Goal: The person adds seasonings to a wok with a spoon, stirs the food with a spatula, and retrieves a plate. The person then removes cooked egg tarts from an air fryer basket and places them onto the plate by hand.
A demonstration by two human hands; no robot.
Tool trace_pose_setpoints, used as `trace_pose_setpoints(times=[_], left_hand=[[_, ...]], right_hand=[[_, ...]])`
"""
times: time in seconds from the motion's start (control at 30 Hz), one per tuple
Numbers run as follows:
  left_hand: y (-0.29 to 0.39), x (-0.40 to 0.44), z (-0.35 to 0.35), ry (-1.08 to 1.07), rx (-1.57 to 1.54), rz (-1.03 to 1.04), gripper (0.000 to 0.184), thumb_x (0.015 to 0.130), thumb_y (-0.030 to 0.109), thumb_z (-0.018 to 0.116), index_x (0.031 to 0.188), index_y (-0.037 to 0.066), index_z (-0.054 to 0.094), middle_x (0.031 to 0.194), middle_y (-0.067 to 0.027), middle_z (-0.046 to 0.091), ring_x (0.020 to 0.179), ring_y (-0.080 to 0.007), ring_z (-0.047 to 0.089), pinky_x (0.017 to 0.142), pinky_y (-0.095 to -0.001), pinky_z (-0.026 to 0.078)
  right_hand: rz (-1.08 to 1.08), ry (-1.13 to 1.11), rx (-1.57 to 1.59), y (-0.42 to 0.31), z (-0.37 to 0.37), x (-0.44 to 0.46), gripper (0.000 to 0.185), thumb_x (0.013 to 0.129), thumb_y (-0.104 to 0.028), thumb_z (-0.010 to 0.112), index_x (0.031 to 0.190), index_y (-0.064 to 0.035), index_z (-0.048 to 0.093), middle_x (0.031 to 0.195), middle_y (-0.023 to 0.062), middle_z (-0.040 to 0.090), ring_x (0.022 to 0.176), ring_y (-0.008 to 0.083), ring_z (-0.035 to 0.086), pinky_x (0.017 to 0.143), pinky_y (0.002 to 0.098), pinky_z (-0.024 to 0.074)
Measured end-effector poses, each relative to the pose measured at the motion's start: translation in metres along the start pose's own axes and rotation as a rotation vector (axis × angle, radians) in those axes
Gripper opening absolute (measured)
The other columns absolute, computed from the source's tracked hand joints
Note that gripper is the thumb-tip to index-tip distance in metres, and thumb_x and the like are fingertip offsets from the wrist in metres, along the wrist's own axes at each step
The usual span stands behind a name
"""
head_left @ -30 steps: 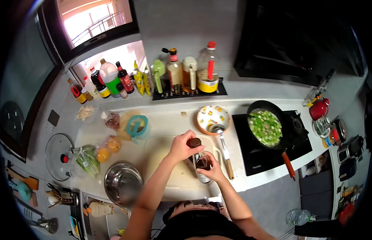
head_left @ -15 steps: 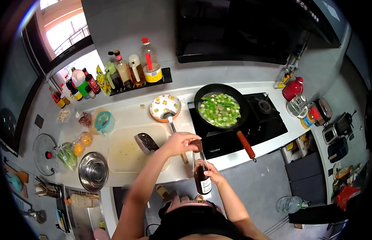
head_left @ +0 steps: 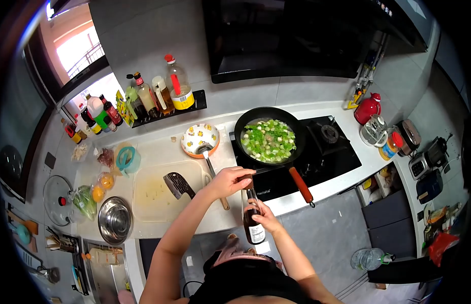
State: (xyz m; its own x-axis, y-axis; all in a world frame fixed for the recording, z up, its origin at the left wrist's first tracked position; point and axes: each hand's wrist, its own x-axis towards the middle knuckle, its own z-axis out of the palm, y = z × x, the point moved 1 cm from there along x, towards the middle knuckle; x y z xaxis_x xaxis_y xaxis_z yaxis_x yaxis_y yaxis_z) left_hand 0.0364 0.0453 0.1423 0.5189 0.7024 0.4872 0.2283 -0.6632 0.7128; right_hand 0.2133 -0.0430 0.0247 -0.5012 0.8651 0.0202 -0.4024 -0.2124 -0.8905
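My right grip (head_left: 266,219) holds the dark bottle (head_left: 249,221), centre frame, its white label (head_left: 257,233) too small to read; my left grip (head_left: 229,183) pinches its cap (head_left: 248,179). Over the cutting board (head_left: 150,202) a second ago, it's now past the table (head_left: 224,158) edge.

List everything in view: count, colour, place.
Bottle: 1, dark brown, in right hand
Pan: 1, black, on stove
Chopped greens: 1 heap, green and white, in pan
Stove: 1, black, on counter
Patterned bowl: 1, white and orange, left of stove
Ladle: 1, silver, in patterned bowl
Cutting board: 1, cream, on counter
Cleaver: 1, dark, on cutting board
Metal bowl: 1, silver, left of cutting board
Oranges: 2, orange, on counter
Jug: 1, teal, on counter
Shelf: 1, black, on wall
Left hand: 1, bare, at bottle's top
Right hand: 1, bare, around bottle
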Motion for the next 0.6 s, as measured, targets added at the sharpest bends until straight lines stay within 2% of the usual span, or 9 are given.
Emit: trace_pose_setpoints(times=[0.03,0.07,0.1,0.17,0.2,0.33,0.43,0.53,0.6], left_hand=[[0.005,0.003,-0.003,-0.009,0.062,-0.092,0.033,0.075,0.032,0.065,0.091,0.005,0.055,0.07,-0.0091,0.06,0.064,-0.024,0.059,0.058,-0.0319,0.046],[0.012,0.001,-0.005,-0.017,0.123,-0.185,0.033,0.075,0.032,0.065,0.092,0.006,0.054,0.07,-0.0093,0.06,0.063,-0.025,0.059,0.058,-0.0329,0.047],[0.019,0.002,-0.008,-0.024,0.183,-0.28,0.034,0.075,0.032,0.065,0.093,0.006,0.053,0.07,-0.0094,0.06,0.062,-0.0259,0.059,0.059,-0.034,0.047],[0.016,0.004,-0.012,0.013,0.204,-0.345,0.036,0.073,0.033,0.068,0.09,0.008,0.05,0.066,-0.0091,0.059,0.06,-0.0256,0.059,0.057,-0.0335,0.047],[0.009,0.003,-0.013,0.048,0.187,-0.334,0.036,0.072,0.032,0.068,0.09,0.008,0.05,0.066,-0.009,0.059,0.059,-0.0256,0.059,0.056,-0.0332,0.047],[-0.017,-0.009,-0.028,0.097,0.08,-0.232,0.028,0.072,0.023,0.066,0.089,0.007,0.05,0.061,-0.0074,0.056,0.053,-0.0212,0.054,0.052,-0.0299,0.043],[-0.034,-0.018,-0.04,0.124,-0.048,-0.162,0.023,0.073,0.016,0.063,0.089,0.006,0.051,0.058,-0.0054,0.053,0.048,-0.0169,0.048,0.049,-0.0282,0.04],[-0.041,-0.022,-0.052,0.145,-0.128,-0.199,0.019,0.074,0.015,0.061,0.089,0.005,0.054,0.058,-0.0051,0.053,0.049,-0.0164,0.048,0.049,-0.0281,0.039],[-0.047,-0.022,-0.061,0.19,-0.082,-0.256,0.015,0.077,0.014,0.058,0.088,0.005,0.056,0.059,-0.0049,0.053,0.05,-0.0159,0.048,0.049,-0.0281,0.039]], right_hand=[[-0.066,0.094,-0.114,-0.001,0.005,0.007,0.062,0.07,-0.02,0.069,0.121,-0.0037,0.037,0.101,0.01,0.054,0.097,0.0179,0.054,0.085,0.03,0.0421],[-0.153,0.238,-0.2,0.007,0.008,0.015,0.066,0.069,-0.015,0.073,0.124,-0.0041,0.037,0.101,0.0041,0.054,0.098,0.0124,0.05,0.086,0.0264,0.0395],[-0.225,0.351,-0.486,-0.003,0.019,0.021,0.071,0.065,-0.021,0.076,0.122,-0.0038,0.037,0.102,0.0064,0.054,0.098,0.0148,0.051,0.086,0.0266,0.0403],[-0.06,0.463,-0.809,-0.026,0.038,0.028,0.077,0.061,-0.024,0.078,0.123,-0.0043,0.037,0.104,0.0103,0.054,0.099,0.0181,0.053,0.085,0.0269,0.0413],[-0.054,0.451,-0.826,-0.027,0.039,0.034,0.082,0.059,-0.028,0.08,0.124,-0.0048,0.036,0.11,0.0157,0.051,0.102,0.0234,0.053,0.087,0.029,0.0415],[-0.186,0.028,-0.808,-0.024,0.013,0.058,0.088,0.061,-0.026,0.079,0.13,-0.0035,0.03,0.121,0.0159,0.046,0.114,0.0246,0.045,0.096,0.0325,0.0346],[0.25,-0.211,-0.5,-0.04,0.012,0.073,0.083,0.06,-0.017,0.079,0.127,-0.0016,0.033,0.11,0.0045,0.046,0.106,0.0152,0.044,0.094,0.0284,0.0319],[0.133,-0.193,-0.27,-0.014,0.021,0.091,0.064,0.059,-0.012,0.079,0.11,-0.0026,0.041,0.105,0.0033,0.044,0.103,0.012,0.041,0.092,0.0266,0.0318],[0.102,-0.126,-0.388,-0.007,0.029,0.097,0.065,0.061,-0.012,0.078,0.114,-0.0037,0.041,0.104,0.003,0.047,0.099,0.0111,0.044,0.089,0.0252,0.0345]])
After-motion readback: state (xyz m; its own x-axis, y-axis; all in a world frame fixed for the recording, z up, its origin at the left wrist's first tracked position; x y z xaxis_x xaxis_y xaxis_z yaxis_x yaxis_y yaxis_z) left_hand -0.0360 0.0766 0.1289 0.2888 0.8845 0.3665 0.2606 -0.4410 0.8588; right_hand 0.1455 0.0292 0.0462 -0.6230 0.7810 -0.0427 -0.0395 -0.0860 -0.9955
